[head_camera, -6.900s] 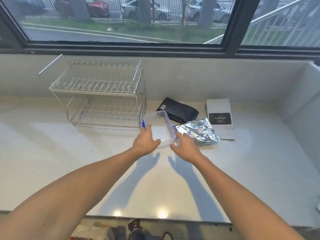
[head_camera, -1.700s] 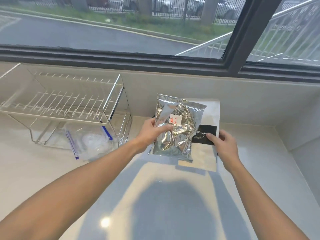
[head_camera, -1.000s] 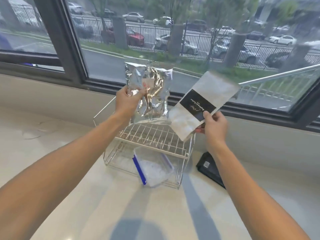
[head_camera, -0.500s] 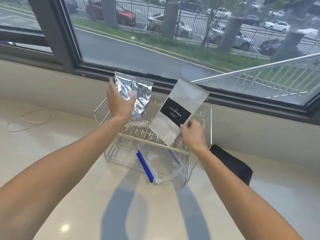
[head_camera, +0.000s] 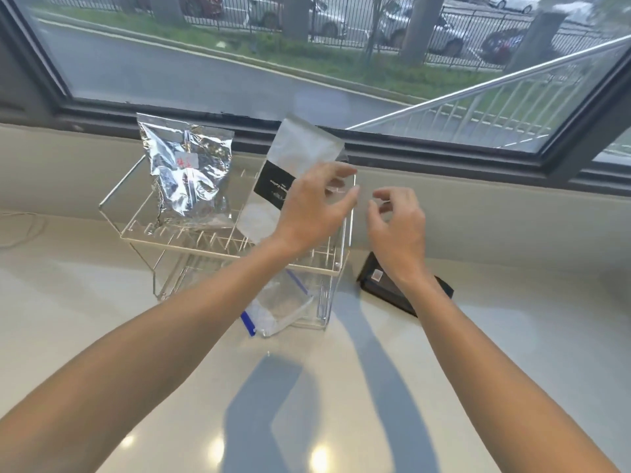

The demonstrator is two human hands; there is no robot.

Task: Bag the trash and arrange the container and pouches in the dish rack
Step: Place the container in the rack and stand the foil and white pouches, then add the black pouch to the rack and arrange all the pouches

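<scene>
A crinkled silver foil pouch (head_camera: 189, 179) stands upright at the left of the wire dish rack's (head_camera: 177, 238) upper tier. To its right a white pouch with a black label (head_camera: 300, 148) stands tilted in the same tier. My left hand (head_camera: 314, 213) is spread in front of the white pouch's right side, fingers apart; whether it touches the pouch I cannot tell. My right hand (head_camera: 397, 230) hovers just right of the rack, fingers loosely curled and holding nothing. A clear container with a blue clip (head_camera: 283, 308) sits in the lower tier.
A black pouch (head_camera: 379, 285) lies flat on the white counter right of the rack, partly behind my right wrist. A thin cable (head_camera: 20, 230) lies at the far left. A low wall and a window run behind the rack.
Both pouches went from my hands into the rack's upper tier. My left hand let go of the silver pouch and moved right to the white one; my right hand let go and drew right.
</scene>
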